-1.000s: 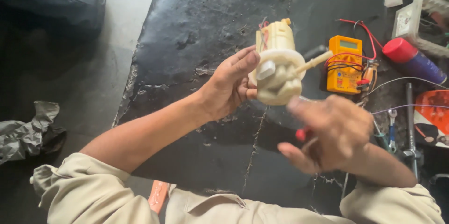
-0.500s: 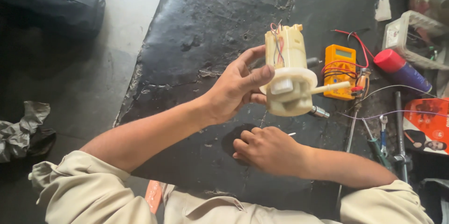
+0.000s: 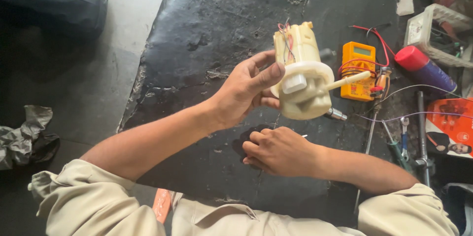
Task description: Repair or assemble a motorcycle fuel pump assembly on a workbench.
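My left hand [image 3: 244, 95] grips a cream plastic pump-like assembly [image 3: 301, 75] by its side and holds it up over the black mat [image 3: 197, 34]. Thin red and dark wires run along its top, and a pale tube sticks out to the right. My right hand [image 3: 280, 151] lies low on the mat below it, fingers curled over a dark patch. A thin pale tip shows just beside its knuckles. Whether anything is inside that hand is hidden.
An orange multimeter [image 3: 358, 71] with red leads lies to the right of the assembly. Further right are a red-capped spray can [image 3: 424, 68], a white crate [image 3: 438, 34], spanners and screwdrivers [image 3: 404, 137], and a small metal cylinder [image 3: 336, 114]. A crumpled rag [image 3: 22, 137] lies on the floor at left.
My right hand, raised a second ago with something red in it, has dropped to the mat and curled there. The left hand has turned the assembly and shifted it slightly right.
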